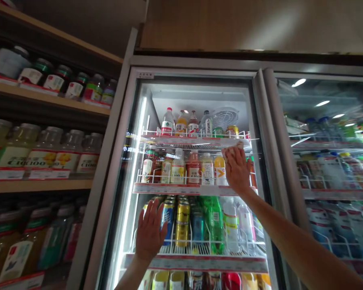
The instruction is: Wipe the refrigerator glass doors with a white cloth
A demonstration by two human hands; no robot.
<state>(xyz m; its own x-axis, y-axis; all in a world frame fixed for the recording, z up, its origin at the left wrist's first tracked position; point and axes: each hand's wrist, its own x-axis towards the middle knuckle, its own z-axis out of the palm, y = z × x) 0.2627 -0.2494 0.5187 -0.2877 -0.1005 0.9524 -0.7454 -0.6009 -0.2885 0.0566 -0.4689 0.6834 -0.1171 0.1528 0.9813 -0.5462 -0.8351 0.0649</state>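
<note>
A glass door [196,86] of a lit drinks fridge stands in front of me. My right hand [237,171] is raised to the upper right part of the glass, palm toward it. Under its fingers is a pale, crumpled cloth [232,148], mostly covered by the hand; whether it is fabric or paper I cannot tell. Lower and to the left, my left hand [149,231] is up with fingers stretched, palm toward the door, holding nothing. Whether that palm touches the glass is hard to make out. Behind the door are bottles [194,169] and cans [182,221].
Open wooden shelves [48,184] with rows of bottles [54,82] stand at the left. A second glass-fronted fridge [335,193] with reflections adjoins at the right, beyond an upright metal frame [280,161]. Above runs a wooden panel [214,28].
</note>
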